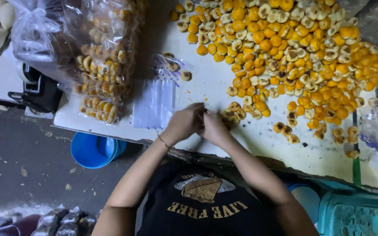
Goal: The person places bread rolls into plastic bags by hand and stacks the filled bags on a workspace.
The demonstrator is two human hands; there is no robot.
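Note:
My left hand [183,124], with a thin bracelet on its wrist, and my right hand [215,127] meet fingertip to fingertip at the near edge of a white table [206,83]. Both hands have curled fingers, and whatever lies between them is hidden. A few small round browned pastries [235,112] lie just beyond my right hand. A large heap of the same small pastries [294,52], orange and pale-topped, covers the far right of the table. A flat stack of small clear bags [154,102] lies just left of my left hand.
A big clear plastic sack of packed pastries [101,57] stands at the table's left. A black tape dispenser [38,89] sits beside it. A blue bucket [93,150] is on the floor below, and a teal plastic stool [355,212] at lower right.

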